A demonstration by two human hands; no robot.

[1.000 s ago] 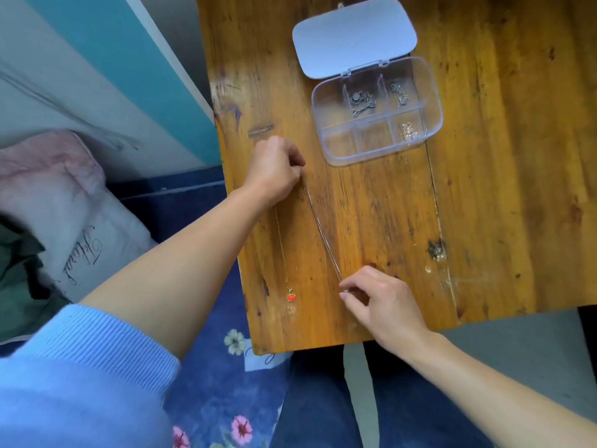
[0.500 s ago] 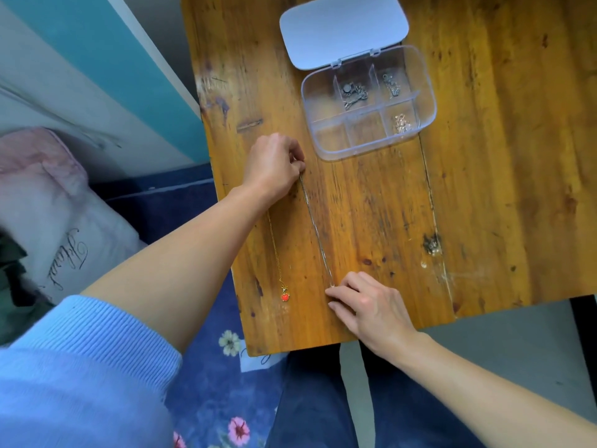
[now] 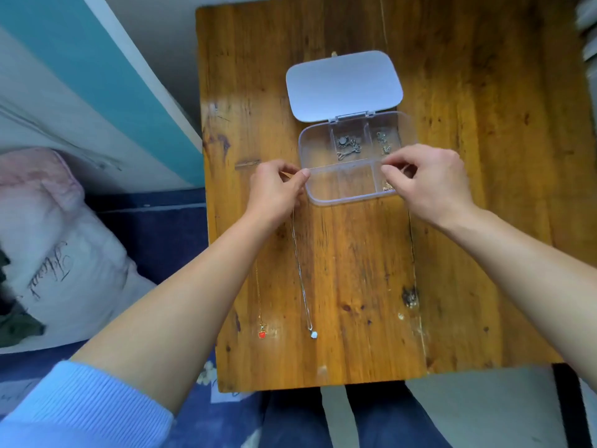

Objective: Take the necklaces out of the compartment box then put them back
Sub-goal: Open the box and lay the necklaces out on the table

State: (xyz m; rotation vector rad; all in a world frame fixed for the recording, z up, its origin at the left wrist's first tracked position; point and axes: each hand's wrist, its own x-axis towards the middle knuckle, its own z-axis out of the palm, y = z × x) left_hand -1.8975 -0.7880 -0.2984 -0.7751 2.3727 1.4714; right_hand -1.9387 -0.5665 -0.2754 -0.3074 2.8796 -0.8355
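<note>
The clear compartment box (image 3: 323, 195) sits on the wooden table with its lid (image 3: 344, 84) flipped open behind it. Necklaces lie in the back middle compartment (image 3: 347, 147), the back right one (image 3: 384, 143) and the front right one (image 3: 387, 185). A silver necklace with a white pendant (image 3: 313, 334) lies stretched out on the table, its top end under my left hand (image 3: 274, 195). Left of it lies a gold necklace with a red pendant (image 3: 261, 334). My left thumb pinches the box's left front rim. My right hand (image 3: 429, 182) pinches thumb and finger over the front right compartment; anything held there is hidden.
The table (image 3: 484, 221) ends close on the left and near sides. A pink and white pillow (image 3: 48, 237) and a blue floral rug (image 3: 193, 421) lie beyond the left edge. A dark knot (image 3: 410, 295) marks the wood along a long crack.
My right hand let go of the silver necklace's pendant end and rose to the box's front right compartment. My left hand shifted up to the box's left rim. The camera view moved back.
</note>
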